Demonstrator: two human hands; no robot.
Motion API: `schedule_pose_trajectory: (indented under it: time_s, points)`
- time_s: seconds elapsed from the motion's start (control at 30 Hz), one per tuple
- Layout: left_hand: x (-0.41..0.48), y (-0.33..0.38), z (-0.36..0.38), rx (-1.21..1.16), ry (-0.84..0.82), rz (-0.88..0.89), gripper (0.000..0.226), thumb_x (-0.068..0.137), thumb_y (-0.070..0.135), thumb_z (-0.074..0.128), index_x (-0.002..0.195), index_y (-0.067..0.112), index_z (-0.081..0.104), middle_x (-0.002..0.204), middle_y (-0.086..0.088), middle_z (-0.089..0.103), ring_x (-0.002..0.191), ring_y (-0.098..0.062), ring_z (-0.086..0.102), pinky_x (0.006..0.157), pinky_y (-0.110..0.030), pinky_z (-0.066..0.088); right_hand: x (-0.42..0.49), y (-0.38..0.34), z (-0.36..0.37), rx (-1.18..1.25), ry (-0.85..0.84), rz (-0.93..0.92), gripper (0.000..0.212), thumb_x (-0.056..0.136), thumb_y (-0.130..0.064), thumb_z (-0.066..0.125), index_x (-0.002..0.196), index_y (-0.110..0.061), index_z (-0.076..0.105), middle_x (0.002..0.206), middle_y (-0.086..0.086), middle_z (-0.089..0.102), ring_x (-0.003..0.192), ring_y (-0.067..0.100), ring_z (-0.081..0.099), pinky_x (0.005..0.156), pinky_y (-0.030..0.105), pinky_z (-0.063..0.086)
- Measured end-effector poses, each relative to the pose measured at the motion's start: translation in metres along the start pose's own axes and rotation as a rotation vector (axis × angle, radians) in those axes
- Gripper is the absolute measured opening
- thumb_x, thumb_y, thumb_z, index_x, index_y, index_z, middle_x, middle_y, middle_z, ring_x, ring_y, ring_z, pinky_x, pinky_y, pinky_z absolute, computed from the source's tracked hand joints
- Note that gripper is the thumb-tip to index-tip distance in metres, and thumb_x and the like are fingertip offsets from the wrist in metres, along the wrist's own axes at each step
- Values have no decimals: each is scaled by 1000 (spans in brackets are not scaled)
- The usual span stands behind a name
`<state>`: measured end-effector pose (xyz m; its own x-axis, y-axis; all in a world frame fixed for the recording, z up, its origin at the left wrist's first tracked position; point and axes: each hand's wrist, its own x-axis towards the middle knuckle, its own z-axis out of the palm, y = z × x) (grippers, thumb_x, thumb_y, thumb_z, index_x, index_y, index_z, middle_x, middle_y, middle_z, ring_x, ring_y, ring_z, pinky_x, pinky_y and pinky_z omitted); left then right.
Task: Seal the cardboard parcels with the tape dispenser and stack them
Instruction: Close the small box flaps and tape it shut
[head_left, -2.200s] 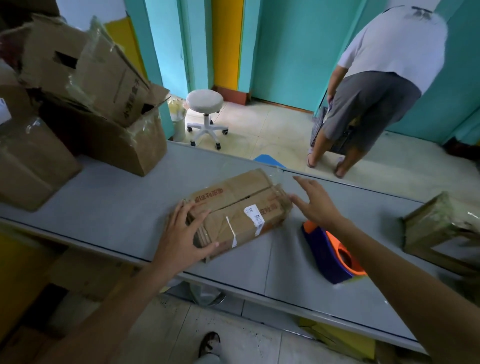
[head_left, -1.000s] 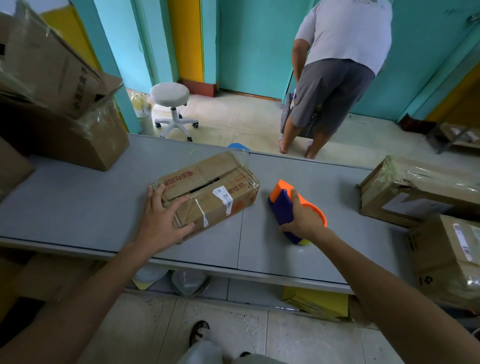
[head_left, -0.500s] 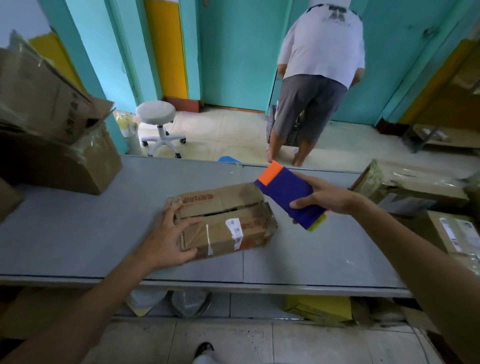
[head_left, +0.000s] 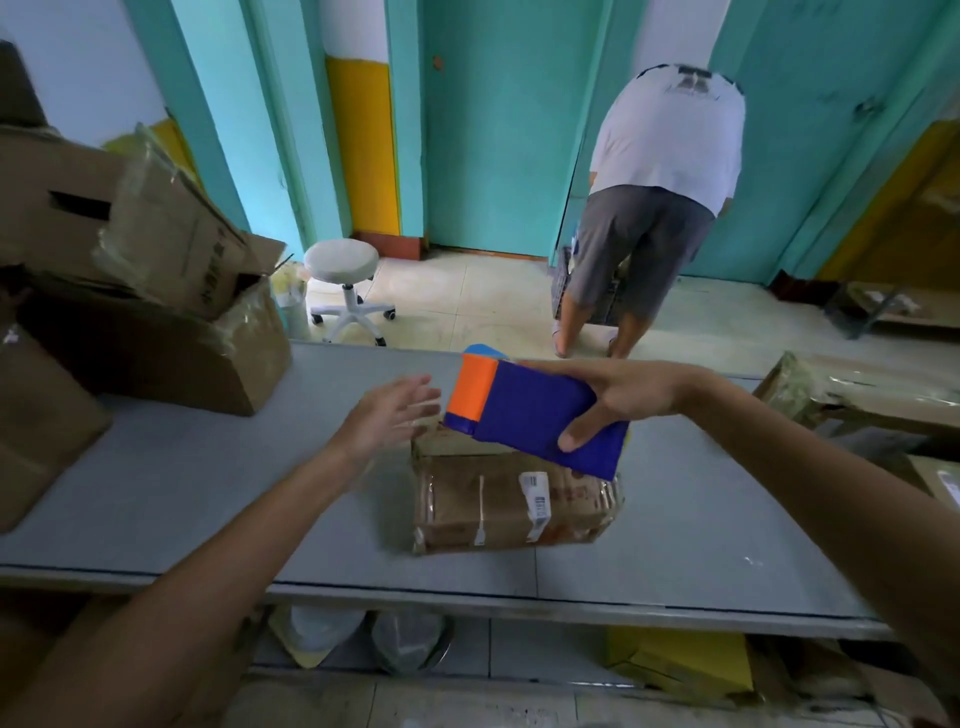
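Tape dispenser (head_left: 524, 410), blue with an orange end, had been lifted off the tabletop (head_left: 182, 483) and hung over the cardboard parcel (head_left: 498, 504) lying there, gripped by the right hand (head_left: 623, 395). The left hand (head_left: 384, 415) had released the parcel, fingers spread, nearing the orange end; taping looked imminent.

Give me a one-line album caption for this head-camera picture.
Right hand holds a blue-and-orange tape dispenser above a cardboard parcel on the table; the open left hand hovers beside it.
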<state>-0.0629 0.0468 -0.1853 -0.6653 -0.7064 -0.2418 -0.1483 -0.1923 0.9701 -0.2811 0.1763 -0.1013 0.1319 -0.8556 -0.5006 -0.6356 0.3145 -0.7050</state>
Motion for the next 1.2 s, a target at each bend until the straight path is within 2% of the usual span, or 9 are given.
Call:
schedule_pose_trajectory:
  time_s: [0.07,0.13,0.2,0.37,0.47,0.7,0.83,1.03,1.2]
  points:
    - [-5,6,-1,-102,-72,-67,29,99,30,33,114,15,53,97,-5,64,84,-17,59,79,-32,45,7,-11,2,-35,-61,-33,59,82,-6,67,122,-39,38,109,-13,56,97,10,60,67,16,53]
    - [-10,6,-6,-151,-84,-73,26,98,30,36,99,17,58,84,-3,61,76,-16,56,72,-30,42,14,-20,5,-52,-105,-58,56,83,-5,67,119,-39,40,108,-14,57,96,8,61,69,18,54]
    - [-14,5,-12,-156,-56,-72,23,96,27,41,90,16,60,80,-1,62,73,-14,56,70,-29,42,21,-26,7,-42,-138,-81,56,80,-10,71,117,-40,42,107,-16,58,97,9,61,72,19,54]
    - [-18,-1,-31,-342,-51,-132,19,92,28,46,89,15,60,78,-1,61,67,-11,57,59,-22,49,34,-35,11,4,-164,-142,68,73,-18,68,131,-37,38,105,-16,63,98,10,63,74,22,53]
    - [-20,-5,-35,-405,-31,-169,18,95,14,44,88,9,60,78,-4,58,67,-11,55,53,-18,52,40,-35,12,22,-184,-159,71,74,-17,68,135,-33,37,110,-8,62,101,16,63,77,27,54]
    - [-13,-11,-26,-80,157,-117,26,91,-8,43,84,8,62,78,-8,65,71,-15,59,58,-19,51,54,-30,14,-49,-271,-118,75,71,-21,69,135,-34,33,115,-8,59,107,17,60,81,26,54]
    - [-11,-15,-26,52,220,-38,19,91,-3,50,92,11,63,79,-4,68,68,-10,63,52,-14,48,58,-24,10,-38,-314,-128,70,73,-18,68,132,-35,35,113,-10,60,107,16,61,82,27,54]
    - [-6,-9,-21,191,237,-81,28,88,-8,48,73,7,65,63,-1,65,62,-8,58,57,-15,45,62,-23,-2,-63,-360,-170,70,75,-20,67,134,-37,33,121,-6,57,114,19,57,89,32,54]
    - [-3,-5,-13,145,330,-39,17,92,2,48,93,3,66,79,-11,65,70,-17,56,57,-21,42,66,-22,-14,-81,-356,-208,74,75,-21,67,136,-39,29,124,-8,54,113,12,56,89,29,53]
